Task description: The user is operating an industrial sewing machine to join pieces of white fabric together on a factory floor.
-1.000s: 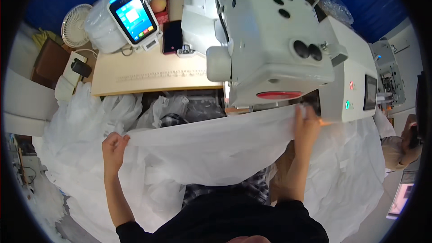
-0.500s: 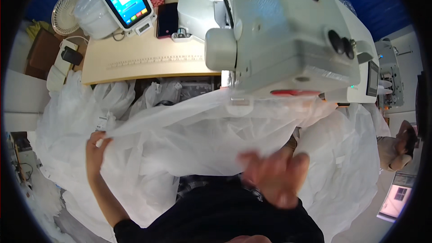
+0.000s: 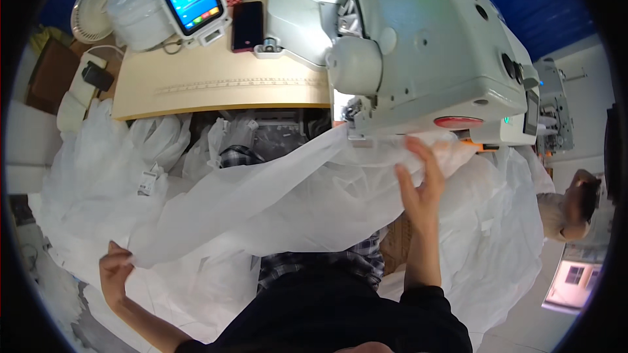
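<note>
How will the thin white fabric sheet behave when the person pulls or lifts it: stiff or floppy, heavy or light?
The white fabric sheet is probably floppy: it sags and folds between the left hand and the sewing machine. It seems light, since that hand lifts one corner with a pinch. It looks thin and half see-through, so it may slide easily under the open right hand.

A large sheet of thin white fabric (image 3: pixel 275 202) stretches across the middle of the frame, slightly see-through and softly creased. Its upper edge runs from the lower left up to the centre, where it tucks under the head of the sewing machine. The lower left corner is pinched up and held taut; toward the right the cloth spreads and hangs in loose folds.
</note>
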`<control>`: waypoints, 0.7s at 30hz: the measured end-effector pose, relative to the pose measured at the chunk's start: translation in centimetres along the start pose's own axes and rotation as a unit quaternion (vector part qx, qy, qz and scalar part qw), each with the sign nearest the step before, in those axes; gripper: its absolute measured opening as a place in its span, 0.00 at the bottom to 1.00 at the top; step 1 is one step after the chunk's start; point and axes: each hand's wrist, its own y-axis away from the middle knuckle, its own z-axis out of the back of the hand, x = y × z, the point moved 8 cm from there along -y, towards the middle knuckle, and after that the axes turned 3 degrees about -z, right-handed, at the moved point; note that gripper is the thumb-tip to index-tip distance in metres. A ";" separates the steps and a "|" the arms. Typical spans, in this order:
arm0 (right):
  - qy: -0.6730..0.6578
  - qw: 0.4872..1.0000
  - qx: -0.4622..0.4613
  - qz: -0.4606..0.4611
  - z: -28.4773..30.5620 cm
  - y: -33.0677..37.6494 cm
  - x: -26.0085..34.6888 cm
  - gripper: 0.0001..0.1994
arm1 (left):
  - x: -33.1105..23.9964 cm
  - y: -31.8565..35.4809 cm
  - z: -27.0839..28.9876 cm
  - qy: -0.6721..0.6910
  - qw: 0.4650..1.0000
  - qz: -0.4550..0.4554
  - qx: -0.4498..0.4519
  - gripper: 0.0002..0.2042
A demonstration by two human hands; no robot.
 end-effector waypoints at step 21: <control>0.091 0.970 -0.102 -0.203 3.8 4.6 -12.7 0.07 | 0.5 -12.1 -11.1 0.551 0.815 0.180 0.013 0.04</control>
